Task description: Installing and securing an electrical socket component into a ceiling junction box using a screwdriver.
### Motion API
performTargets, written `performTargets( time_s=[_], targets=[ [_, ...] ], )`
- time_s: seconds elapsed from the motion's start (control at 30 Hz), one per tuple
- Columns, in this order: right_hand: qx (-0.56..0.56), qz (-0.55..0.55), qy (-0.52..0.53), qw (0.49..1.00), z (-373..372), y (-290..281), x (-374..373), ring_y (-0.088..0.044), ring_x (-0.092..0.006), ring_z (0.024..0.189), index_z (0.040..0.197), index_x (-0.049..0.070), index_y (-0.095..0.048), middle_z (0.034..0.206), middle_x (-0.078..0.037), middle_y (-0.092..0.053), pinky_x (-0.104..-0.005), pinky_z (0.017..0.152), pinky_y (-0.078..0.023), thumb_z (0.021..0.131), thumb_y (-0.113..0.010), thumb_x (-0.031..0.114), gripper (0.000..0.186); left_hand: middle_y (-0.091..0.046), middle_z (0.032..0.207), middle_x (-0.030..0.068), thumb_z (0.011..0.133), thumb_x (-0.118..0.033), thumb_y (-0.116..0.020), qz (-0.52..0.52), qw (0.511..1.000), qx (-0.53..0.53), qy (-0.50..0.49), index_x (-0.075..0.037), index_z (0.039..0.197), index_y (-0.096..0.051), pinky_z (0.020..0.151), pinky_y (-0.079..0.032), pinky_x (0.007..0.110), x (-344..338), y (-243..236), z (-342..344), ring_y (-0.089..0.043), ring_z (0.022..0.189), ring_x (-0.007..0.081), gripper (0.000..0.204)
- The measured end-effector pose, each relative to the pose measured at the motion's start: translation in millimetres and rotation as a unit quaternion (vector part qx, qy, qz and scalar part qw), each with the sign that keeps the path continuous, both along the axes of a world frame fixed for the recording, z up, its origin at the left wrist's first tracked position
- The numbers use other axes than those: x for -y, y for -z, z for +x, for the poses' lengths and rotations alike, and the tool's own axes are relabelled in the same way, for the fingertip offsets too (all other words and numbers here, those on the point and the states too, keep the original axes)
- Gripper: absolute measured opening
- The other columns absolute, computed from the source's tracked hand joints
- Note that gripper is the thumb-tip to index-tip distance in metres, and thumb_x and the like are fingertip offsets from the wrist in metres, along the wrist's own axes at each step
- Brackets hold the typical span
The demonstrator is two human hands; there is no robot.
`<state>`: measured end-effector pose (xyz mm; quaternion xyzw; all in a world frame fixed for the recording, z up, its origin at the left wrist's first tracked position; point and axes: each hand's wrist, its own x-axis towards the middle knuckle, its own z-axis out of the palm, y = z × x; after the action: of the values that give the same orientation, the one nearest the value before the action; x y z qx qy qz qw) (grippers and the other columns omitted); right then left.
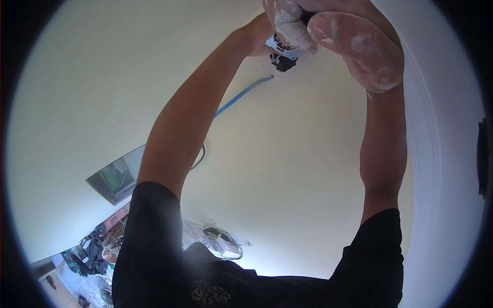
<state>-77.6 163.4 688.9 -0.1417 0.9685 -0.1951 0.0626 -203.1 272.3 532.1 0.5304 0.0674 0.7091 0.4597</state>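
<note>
dusty right hand (359, 46) and left hand (285, 25), fingers pinching a half-hidden metal fitting (282, 54), top cut off

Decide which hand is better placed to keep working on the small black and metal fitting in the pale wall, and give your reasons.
Probably the left hand: its plaster-dusted fingers already touch the black and metal fitting above the blue cable. The right hand sits beside it, slightly off the fitting.
</note>
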Motion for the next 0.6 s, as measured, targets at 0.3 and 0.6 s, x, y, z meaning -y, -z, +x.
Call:
performTargets(
  time_s=[0.3, 0.6],
  targets=[
    [-0.043, 0.054, -0.024, 0.997, -19, 29, -12, -0.045, -0.0101, 0.063, 0.073, 0.006, -0.053, 0.069, -0.001, -0.047, -0.0315, 0.054, -0.036, 0.102, -0.062, 0.044, 0.048, -0.059, 0.139, 0.0078, 0.096, -0.030, -0.064, 0.064, 0.937, -0.233, -0.253, -0.012, 0.139, -0.054, 0.110, -0.046, 0.038, -39, 23, -3, -0.056, 0.130, 0.0239, 0.048],
    [-0.064, -0.186, -0.005, 0.980, -22, 44, -16, -0.054, -0.0072, 0.069, 0.102, -0.002, -0.061, 0.075, -0.003, -0.057, -0.0220, 0.056, -0.041, 0.093, -0.077, 0.043, 0.049, -0.059, 0.139, 0.0085, 0.088, -0.019, -0.074, 0.116, 0.757, -0.426, -0.481, -0.011, 0.141, -0.053, 0.112, -0.045, 0.036, -100, 24, -28, -0.054, 0.131, 0.0246, 0.058]
  ],
)
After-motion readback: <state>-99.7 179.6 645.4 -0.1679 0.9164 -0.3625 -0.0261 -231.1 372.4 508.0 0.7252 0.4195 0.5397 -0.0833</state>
